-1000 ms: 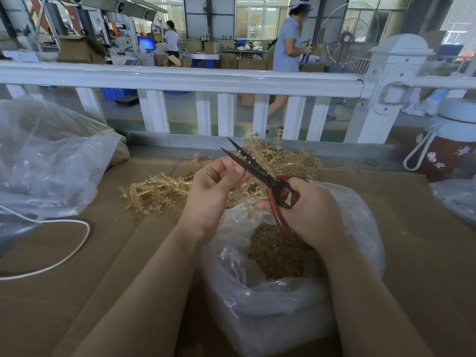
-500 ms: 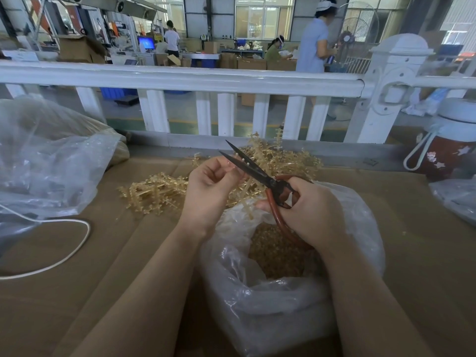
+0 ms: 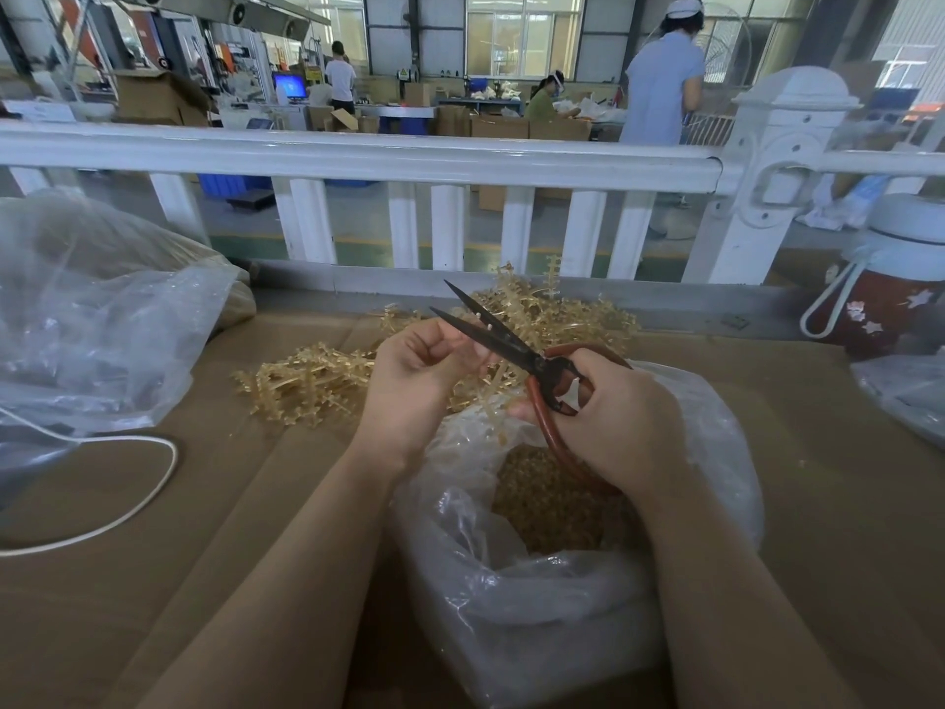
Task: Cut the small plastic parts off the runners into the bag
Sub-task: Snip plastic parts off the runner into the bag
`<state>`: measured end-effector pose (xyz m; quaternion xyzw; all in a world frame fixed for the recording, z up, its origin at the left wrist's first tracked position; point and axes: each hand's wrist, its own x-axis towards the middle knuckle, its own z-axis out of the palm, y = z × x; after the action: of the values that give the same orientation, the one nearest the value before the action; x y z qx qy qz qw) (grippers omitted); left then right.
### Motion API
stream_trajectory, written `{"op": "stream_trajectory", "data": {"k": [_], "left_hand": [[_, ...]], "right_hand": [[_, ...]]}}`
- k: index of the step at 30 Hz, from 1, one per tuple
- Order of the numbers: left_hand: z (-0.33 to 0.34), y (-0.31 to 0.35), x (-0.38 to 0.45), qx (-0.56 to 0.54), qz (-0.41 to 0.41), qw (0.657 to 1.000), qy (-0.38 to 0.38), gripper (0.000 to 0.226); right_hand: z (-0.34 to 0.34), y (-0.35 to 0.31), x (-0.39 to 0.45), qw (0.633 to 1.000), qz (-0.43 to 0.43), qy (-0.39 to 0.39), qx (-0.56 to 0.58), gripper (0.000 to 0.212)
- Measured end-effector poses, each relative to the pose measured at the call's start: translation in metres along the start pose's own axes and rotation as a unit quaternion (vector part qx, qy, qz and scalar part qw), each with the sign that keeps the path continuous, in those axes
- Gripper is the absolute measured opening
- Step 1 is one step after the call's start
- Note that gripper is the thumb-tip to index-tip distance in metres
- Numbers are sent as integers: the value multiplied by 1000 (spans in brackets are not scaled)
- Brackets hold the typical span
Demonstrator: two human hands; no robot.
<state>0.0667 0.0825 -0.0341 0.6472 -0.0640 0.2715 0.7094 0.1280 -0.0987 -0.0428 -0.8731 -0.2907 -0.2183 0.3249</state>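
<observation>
No brand, label or readable writing shows on any item here; the blue screen (image 3: 290,85) far behind the white railing (image 3: 358,158) is too small to read.

The right hand (image 3: 621,419) is clenched around the red-brown handles of the scissors (image 3: 511,345), fingers through and around the loops. The scissors' long axis runs diagonally, handles toward the near right over the bag (image 3: 511,596), dark blades pointing up and to the left toward the railing. The blades stand parted in a narrow V, tips apart.

The left hand (image 3: 417,378) is curled, its fingertips pinching a pale runner (image 3: 478,358) just beside the lower blade; how much of the runner it holds cannot be told, as the fingers hide it. A short length of the runner hangs down from the hand toward the bag's mouth.

The clear bag sits directly below both hands on the brown cardboard surface (image 3: 179,529), its mouth open, with a heap of small tan cut parts (image 3: 552,504) inside. Beyond the bag, between it and the railing, lies a pile of uncut tan runners (image 3: 317,383), spreading to the left of the bag and behind the scissors.

Left of the bag lie a large crumpled clear sack (image 3: 97,319) and a white cord (image 3: 128,509). Right of the bag stands a red jug with a white lid (image 3: 890,299).
</observation>
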Motion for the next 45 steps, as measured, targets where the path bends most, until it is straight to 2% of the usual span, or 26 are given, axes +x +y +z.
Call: {"op": "stream_trajectory", "data": {"k": [6,9,11,12,15,17,21,25,35,45], "left_hand": [[0,1,0,-11,3,1000,-20,7],[0,-1,0,-15,8,1000,-25,15],[0,0,0,-14,8,1000,-27,6],[0,0,0,-15,3,1000,-24,3],[0,0,1,-27,-12,1000,5,13],[0,0,1,-32,-15,999,13,14],[1,-2,0,-13,-8,1000,22,20],[3,-3,0,3,-2,999,32,15],[5,-2,-2,23,19,999,11,19],[6,-3,-1,58,28,998,11,16]], "right_hand": [[0,-1,-1,1000,-3,-2,19,67],[0,-1,0,1000,0,-8,29,69],[0,-1,0,999,2,-12,30,68],[0,-1,0,999,4,-14,29,66],[-1,-2,0,999,10,-19,29,60],[-1,-2,1,999,14,-19,33,63],[0,-1,1,999,17,-24,32,63],[1,0,1,999,19,-33,35,63],[1,2,1,997,27,-52,51,55],[1,3,1,997,27,-46,52,61]]}}
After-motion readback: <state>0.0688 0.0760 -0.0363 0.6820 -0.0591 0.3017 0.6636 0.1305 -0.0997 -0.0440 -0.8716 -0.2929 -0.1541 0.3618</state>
